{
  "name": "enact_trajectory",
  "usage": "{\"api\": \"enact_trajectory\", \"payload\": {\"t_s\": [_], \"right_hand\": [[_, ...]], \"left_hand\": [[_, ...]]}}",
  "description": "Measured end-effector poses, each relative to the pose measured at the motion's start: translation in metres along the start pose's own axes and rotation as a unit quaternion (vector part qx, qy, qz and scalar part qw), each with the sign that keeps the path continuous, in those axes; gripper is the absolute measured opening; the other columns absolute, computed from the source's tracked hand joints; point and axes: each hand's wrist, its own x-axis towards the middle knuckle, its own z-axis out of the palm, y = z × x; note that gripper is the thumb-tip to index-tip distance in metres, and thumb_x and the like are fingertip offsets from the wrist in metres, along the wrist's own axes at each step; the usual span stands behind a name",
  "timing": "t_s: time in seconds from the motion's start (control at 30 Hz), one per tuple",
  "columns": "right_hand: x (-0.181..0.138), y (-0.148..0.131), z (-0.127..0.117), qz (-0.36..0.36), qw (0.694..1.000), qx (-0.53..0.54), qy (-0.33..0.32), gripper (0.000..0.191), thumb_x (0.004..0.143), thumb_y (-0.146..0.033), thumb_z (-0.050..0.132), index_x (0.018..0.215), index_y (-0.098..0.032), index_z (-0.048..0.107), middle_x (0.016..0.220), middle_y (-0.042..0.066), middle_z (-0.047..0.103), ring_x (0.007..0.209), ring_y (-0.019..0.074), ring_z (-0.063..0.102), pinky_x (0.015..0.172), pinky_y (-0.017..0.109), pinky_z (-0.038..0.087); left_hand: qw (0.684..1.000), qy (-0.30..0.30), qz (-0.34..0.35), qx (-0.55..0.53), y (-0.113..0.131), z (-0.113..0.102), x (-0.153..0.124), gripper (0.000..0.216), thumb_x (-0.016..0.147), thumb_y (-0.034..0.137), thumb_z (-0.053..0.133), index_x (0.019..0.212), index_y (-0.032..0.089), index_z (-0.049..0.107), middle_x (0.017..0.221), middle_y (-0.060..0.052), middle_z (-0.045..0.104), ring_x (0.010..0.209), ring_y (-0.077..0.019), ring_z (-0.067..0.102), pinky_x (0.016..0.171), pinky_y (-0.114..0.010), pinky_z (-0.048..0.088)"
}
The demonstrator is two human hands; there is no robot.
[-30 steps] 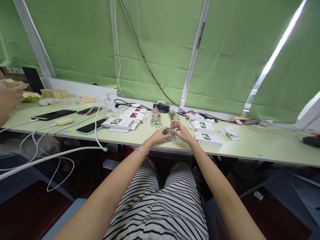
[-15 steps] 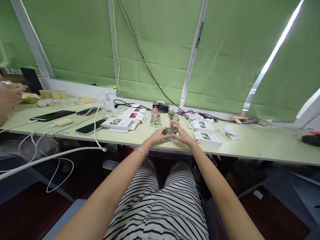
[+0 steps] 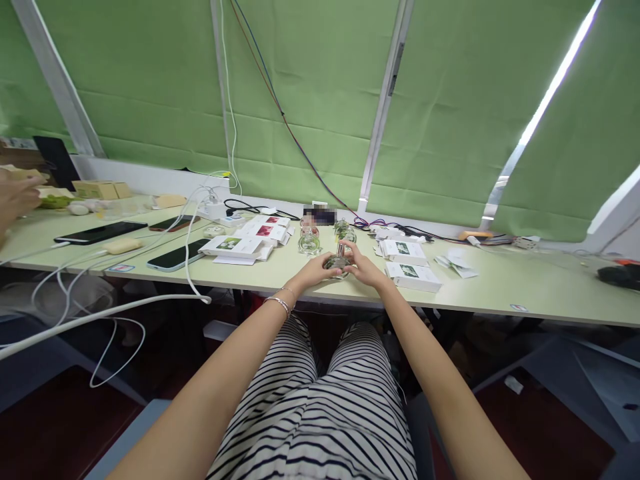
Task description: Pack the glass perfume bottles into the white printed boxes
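Fingers of the left hand and the right hand curl round a small clear glass bottle with a silvery neck — gripped from both sides at the near edge of the pale green tabletop. Just beyond them I see more rounded clear glass bottles. Right of the fingers lie flat white picture-printed boxes; well to their left — a dark-screened phone.

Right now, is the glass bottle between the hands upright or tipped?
Upright: between the left hand and right hand, the glass bottle has its silvery top pointing up.
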Motion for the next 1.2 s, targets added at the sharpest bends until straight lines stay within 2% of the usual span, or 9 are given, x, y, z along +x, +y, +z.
{"api": "enact_trajectory", "payload": {"t_s": [0.47,0.73,0.83,0.93,1.03,1.1,1.13,1.2], "right_hand": [[0.001,0.003,-0.001,-0.001,0.999,0.038,0.004,0.059,0.073,-0.01,0.046,0.128,-0.025,0.028,0.105,0.006,0.052,0.072,0.0132,0.054,0.071,0.033,0.047],[0.002,0.004,0.002,0.012,0.997,0.069,0.014,0.06,0.072,-0.013,0.047,0.128,-0.025,0.028,0.108,0.007,0.052,0.076,0.0144,0.057,0.072,0.033,0.048],[-0.002,-0.003,0.001,0.003,1.0,0.021,0.007,0.065,0.076,-0.018,0.047,0.135,-0.026,0.022,0.124,0.01,0.048,0.099,0.0195,0.056,0.086,0.039,0.046],[-0.015,-0.013,-0.012,-0.001,0.995,-0.094,0.014,0.072,0.078,-0.026,0.05,0.14,-0.028,0.015,0.144,0.009,0.03,0.131,0.0236,0.031,0.106,0.044,0.028],[-0.04,-0.016,-0.04,0.089,0.971,-0.211,0.069,0.073,0.08,-0.033,0.05,0.142,-0.021,0.014,0.147,0.012,0.023,0.137,0.0251,0.019,0.11,0.045,0.018],[-0.061,-0.012,-0.062,0.228,0.92,-0.311,0.067,0.075,0.077,-0.036,0.056,0.141,-0.018,0.021,0.147,0.016,0.023,0.137,0.0319,0.014,0.109,0.051,0.014],[-0.072,-0.009,-0.071,0.305,0.886,-0.346,0.046,0.079,0.071,-0.04,0.062,0.139,-0.02,0.026,0.147,0.017,0.021,0.137,0.0369,0.01,0.106,0.057,0.013],[-0.092,-0.002,-0.087,0.412,0.834,-0.366,-0.032,0.09,0.062,-0.044,0.07,0.139,-0.025,0.027,0.148,0.017,0.018,0.135,0.0427,0.009,0.101,0.066,0.013]], "left_hand": [[1.0,-0.008,-0.001,-0.029,-0.001,0.001,0.001,0.052,0.069,0.048,0.059,0.111,0.016,0.054,0.097,-0.004,0.061,0.086,-0.0209,0.054,0.075,-0.03,0.042],[1.0,-0.01,-0.015,-0.018,-0.002,0.001,0.002,0.056,0.068,0.051,0.059,0.112,0.017,0.054,0.099,-0.004,0.061,0.089,-0.0224,0.054,0.079,-0.032,0.042],[0.999,-0.01,-0.017,-0.025,-0.002,0.001,0.002,0.057,0.068,0.051,0.059,0.112,0.016,0.054,0.101,-0.005,0.061,0.092,-0.0237,0.054,0.082,-0.034,0.042],[1.0,-0.001,-0.016,-0.024,0.0,0.0,0.0,0.054,0.068,0.049,0.059,0.111,0.016,0.055,0.106,-0.005,0.061,0.096,-0.0243,0.054,0.085,-0.034,0.041],[0.999,0.003,-0.028,-0.02,0.003,-0.001,-0.001,0.053,0.069,0.047,0.06,0.111,0.017,0.055,0.109,-0.005,0.06,0.1,-0.0248,0.053,0.087,-0.033,0.04],[0.999,0.003,-0.036,-0.018,0.004,-0.002,-0.002,0.053,0.068,0.047,0.061,0.112,0.018,0.055,0.11,-0.005,0.06,0.101,-0.0253,0.054,0.086,-0.033,0.041],[0.999,0.003,-0.039,-0.016,0.005,-0.002,-0.002,0.053,0.068,0.047,0.061,0.112,0.018,0.055,0.11,-0.005,0.061,0.101,-0.0255,0.054,0.085,-0.033,0.042],[0.999,0.001,-0.041,-0.013,0.006,-0.002,-0.002,0.052,0.068,0.047,0.06,0.111,0.018,0.055,0.109,-0.005,0.061,0.1,-0.0257,0.054,0.084,-0.033,0.042]]}}
